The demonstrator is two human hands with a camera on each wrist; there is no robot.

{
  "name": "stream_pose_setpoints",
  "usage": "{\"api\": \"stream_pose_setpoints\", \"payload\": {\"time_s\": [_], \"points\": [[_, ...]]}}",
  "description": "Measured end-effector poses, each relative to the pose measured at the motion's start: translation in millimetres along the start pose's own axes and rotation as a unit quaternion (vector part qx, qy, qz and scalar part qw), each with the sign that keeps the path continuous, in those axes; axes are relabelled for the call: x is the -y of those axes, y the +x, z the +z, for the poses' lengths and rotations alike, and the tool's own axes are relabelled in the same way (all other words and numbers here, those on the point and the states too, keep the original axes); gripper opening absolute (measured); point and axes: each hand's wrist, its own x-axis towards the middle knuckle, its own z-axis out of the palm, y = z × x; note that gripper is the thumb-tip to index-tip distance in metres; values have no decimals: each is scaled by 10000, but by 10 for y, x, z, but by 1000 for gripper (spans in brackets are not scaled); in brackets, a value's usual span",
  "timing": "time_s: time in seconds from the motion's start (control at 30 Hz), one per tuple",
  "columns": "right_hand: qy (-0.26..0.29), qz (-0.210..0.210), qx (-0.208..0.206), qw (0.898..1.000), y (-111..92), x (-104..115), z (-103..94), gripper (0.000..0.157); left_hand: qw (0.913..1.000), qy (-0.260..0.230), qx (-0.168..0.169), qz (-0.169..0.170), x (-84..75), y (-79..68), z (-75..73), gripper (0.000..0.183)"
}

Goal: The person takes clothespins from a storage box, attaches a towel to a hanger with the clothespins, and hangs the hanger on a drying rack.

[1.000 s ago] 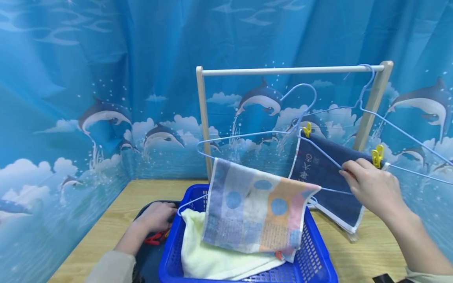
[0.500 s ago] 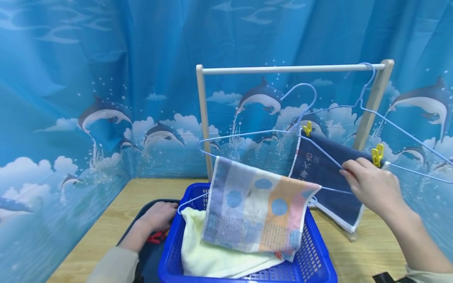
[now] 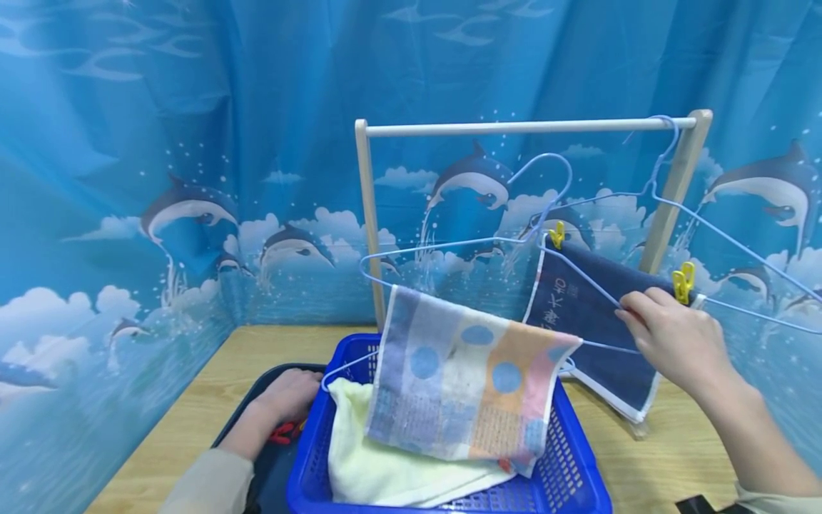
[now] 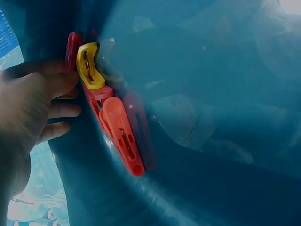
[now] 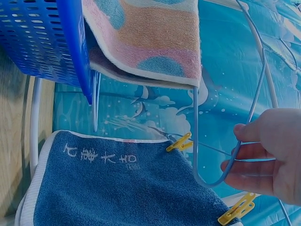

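Observation:
My right hand (image 3: 677, 339) grips the lower right end of a light blue wire hanger (image 3: 449, 244). A checked towel with blue dots (image 3: 449, 371) is draped over that hanger's bottom bar, above a blue basket (image 3: 574, 457). Inside the basket lies a pale yellow towel (image 3: 366, 464). At the left, my left hand (image 3: 289, 395) reaches into a dark tray (image 3: 272, 478), its fingertips hidden by the basket in the head view. In the left wrist view its thumb and forefinger pinch a red clothespin (image 4: 72, 52), beside a yellow clothespin (image 4: 90, 66) and an orange-red one (image 4: 122, 136).
A rack with a white rail (image 3: 514, 129) stands behind the basket. From its right end hangs a second hanger (image 3: 713, 232) with a navy towel (image 3: 591, 307), held by yellow clothespins (image 3: 683, 283). A dolphin-print curtain (image 3: 289, 143) backs the wooden table (image 3: 257, 350).
My left hand has shifted slightly within the tray among the clothespins. My right hand keeps the hanger and dotted towel nearly still.

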Motion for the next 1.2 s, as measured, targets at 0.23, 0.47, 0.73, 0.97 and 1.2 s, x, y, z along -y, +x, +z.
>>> {"api": "stream_pose_setpoints", "payload": {"time_s": [0.23,0.47,0.73,0.97,1.2], "points": [[14,-1,32,10000,-6,-9,7,9,10000,41,49,-61,4,-13,-9,14],[39,-21,14,10000,-18,-16,24,10,9994,277,-184,-24,14,-40,-32,13],[50,7,37,10000,-25,-20,26,10,9990,339,-241,-175,55,-64,-30,12],[39,-6,4,10000,-27,-20,37,11,9977,231,-621,-146,119,-106,-61,18],[35,-81,-89,9999,-28,-13,46,10,9956,238,-898,-150,146,-89,-137,19]]}}
